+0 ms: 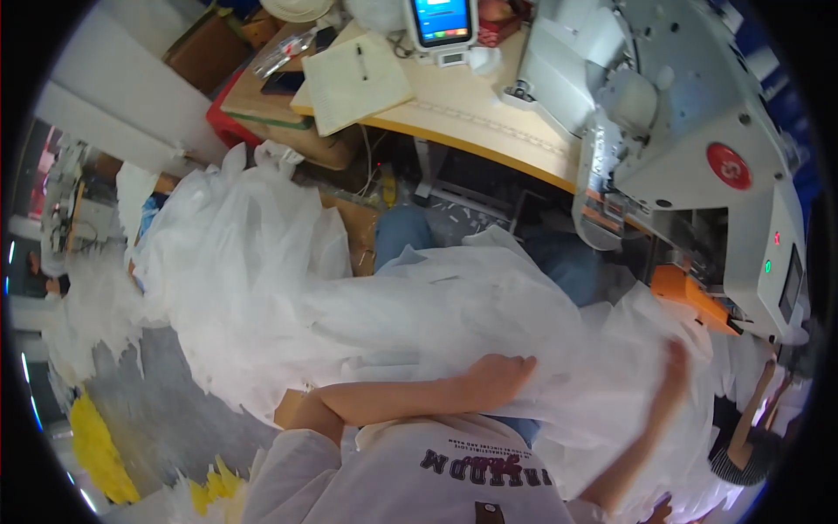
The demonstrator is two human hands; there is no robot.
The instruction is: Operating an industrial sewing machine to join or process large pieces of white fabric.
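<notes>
While the left fingers (524, 367) curl, white fabric (419, 306) (sheer, bunched) lies beneath.

1 fisheye head view looks steeply down from close above the white fabric (436, 310) toward the table (489, 100).

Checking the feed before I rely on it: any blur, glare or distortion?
In the head view, the right hand is blurred, the left hand clearer; the white fabric looks pale, its folds faint; the table has a bowed edge; the screen glows; corners are black.
</notes>
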